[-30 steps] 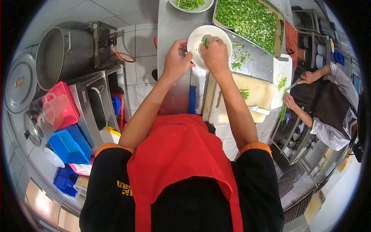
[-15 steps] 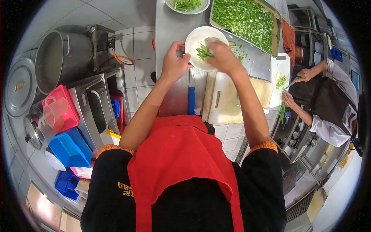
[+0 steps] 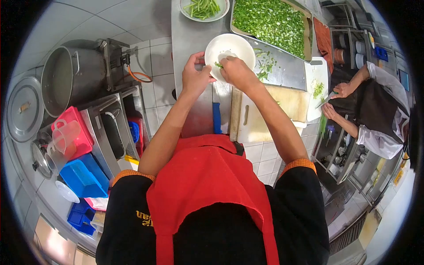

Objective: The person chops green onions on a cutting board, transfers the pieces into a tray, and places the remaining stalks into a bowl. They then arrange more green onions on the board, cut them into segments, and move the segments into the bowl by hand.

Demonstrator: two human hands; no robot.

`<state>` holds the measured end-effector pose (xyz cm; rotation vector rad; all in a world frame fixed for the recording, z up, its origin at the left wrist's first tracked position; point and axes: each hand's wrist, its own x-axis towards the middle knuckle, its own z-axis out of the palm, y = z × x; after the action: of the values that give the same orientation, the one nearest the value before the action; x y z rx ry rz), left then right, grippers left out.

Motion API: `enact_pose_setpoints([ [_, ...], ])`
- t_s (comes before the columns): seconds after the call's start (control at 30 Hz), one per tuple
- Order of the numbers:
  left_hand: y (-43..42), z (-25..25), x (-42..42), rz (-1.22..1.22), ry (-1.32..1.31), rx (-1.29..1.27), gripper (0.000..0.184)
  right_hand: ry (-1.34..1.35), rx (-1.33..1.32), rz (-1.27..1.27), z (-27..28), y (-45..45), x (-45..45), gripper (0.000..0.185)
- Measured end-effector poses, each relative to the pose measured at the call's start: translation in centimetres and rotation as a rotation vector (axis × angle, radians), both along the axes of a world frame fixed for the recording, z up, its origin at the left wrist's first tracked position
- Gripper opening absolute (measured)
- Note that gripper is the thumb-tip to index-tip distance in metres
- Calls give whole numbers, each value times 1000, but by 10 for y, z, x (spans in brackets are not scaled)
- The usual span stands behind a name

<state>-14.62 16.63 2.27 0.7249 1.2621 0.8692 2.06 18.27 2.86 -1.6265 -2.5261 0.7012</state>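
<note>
A white bowl (image 3: 216, 44) is tilted a little over the steel counter. My left hand (image 3: 197, 78) grips its left rim between thumb and fingers. Inside the bowl, my right hand (image 3: 234, 70) has its fingers closed around some cut green stalks (image 3: 218, 65); a pale rounded thing at the fingertips is too unclear to name. Loose green pieces (image 3: 266, 66) lie on the counter just right of the bowl. A tray of chopped greens (image 3: 270, 25) is at the upper right, and another bowl of green stalks (image 3: 202, 9) stands at the top.
Below the tray lie a cutting board (image 3: 255, 121) and a blue-handled knife (image 3: 216, 118). At right, a co-worker's hands (image 3: 338, 98) hold a knife and green stalks over a white board (image 3: 314, 81). A large pot (image 3: 73, 79) and blue bin (image 3: 84, 176) are at left.
My right hand has moved down and left within the bowl, and fewer greens show there. The view has shifted slightly. The co-worker's hands have moved closer together.
</note>
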Motion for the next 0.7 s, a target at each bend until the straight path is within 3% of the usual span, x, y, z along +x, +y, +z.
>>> enact_pose_setpoints([
  [0.23, 2, -3, 1, 19, 15, -12, 47, -32, 28, -18, 0, 6, -4, 15],
  [0.47, -2, 0, -2, 36, 19, -53, 46, 215, 55, -110, -13, 26, 23, 17],
  [0.53, -4, 0, -8, 39, 337, 105, 43, 571, -436, -409, 2, 34, 32, 7],
  [0.63, -11, -10, -19, 180, 440, 336, 39, 732, -568, -387, 17, 41, 47, 5],
  [0.7, -18, 12, -18, 215, 415, 394, 37, 797, -671, -350, 37, 34, 59, 7],
])
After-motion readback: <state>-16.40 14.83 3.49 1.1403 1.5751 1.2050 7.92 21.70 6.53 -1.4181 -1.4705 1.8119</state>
